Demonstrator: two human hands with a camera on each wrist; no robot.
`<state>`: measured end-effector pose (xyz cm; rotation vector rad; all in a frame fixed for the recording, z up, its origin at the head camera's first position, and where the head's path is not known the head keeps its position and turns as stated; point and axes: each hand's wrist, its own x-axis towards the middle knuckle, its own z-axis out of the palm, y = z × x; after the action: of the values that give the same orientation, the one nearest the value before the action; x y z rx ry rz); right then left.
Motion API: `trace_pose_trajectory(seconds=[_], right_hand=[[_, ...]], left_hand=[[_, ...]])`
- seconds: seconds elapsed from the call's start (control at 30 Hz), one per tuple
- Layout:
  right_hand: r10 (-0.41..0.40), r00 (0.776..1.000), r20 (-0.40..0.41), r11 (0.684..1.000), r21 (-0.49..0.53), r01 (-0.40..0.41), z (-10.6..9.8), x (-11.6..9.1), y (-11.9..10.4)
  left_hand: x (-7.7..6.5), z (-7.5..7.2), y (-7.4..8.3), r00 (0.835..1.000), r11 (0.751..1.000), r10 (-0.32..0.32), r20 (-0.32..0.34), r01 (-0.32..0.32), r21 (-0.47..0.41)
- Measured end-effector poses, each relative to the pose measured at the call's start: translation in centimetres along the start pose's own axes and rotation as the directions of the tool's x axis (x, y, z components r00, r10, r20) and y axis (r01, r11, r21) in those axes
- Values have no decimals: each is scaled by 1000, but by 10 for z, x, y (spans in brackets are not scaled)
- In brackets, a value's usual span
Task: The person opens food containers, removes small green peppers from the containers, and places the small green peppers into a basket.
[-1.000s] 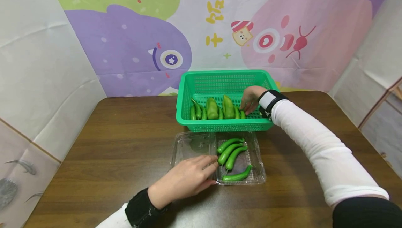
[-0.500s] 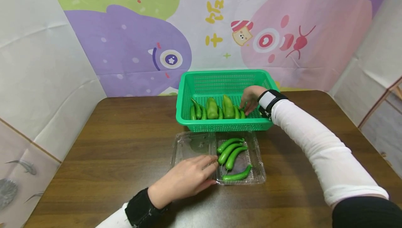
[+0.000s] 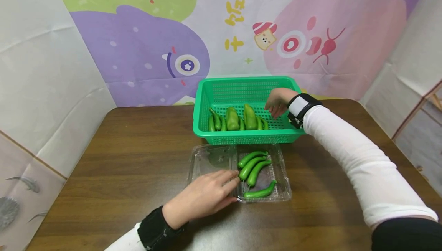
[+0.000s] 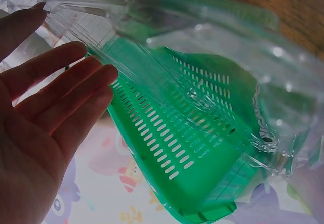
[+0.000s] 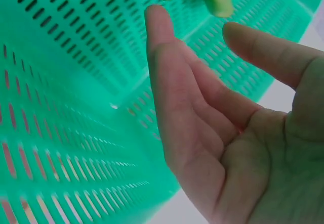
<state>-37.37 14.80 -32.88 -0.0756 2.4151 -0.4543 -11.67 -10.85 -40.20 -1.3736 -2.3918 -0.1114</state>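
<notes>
The right hand (image 3: pixel 277 101) hung inside the green basket (image 3: pixel 241 140), just right of the row, its thumb and index finger well apart with nothing between them. Along the near wall lay 2 plump peppers (image 3: pixel 232 118) among several slimmer peppers (image 3: pixel 216 119). The left hand (image 3: pixel 205 195) was relaxed, fingers nearly straight, tips at the fold of the clear container (image 3: pixel 210 161); whether it pressed on the plastic could not be told. In the container's right half lay 4 slender peppers (image 3: pixel 250 167) — 3 bunched together, the lone pepper (image 3: pixel 259 194) apart at the near edge.

The step in hand looked like the gap between 2 transfers, though their direction was not certain. If the container was the source, the next move called for carrying the right hand over the basket rim and pinching the lone pepper — easiest to reach without disturbing the other 3.
</notes>
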Motion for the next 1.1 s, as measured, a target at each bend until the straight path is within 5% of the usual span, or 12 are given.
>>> trace_pose_trajectory(seconds=[0.53,1.1], right_hand=[[-159,968,-195,982,-127,136,-4,-48,-9],[-368,898,-242,923,-214,321,42,-111,-9]], left_hand=[[0,1,0,1000,1000,10,-14,-10,18],[1,1,1,1000,1000,7,-12,-7,11]])
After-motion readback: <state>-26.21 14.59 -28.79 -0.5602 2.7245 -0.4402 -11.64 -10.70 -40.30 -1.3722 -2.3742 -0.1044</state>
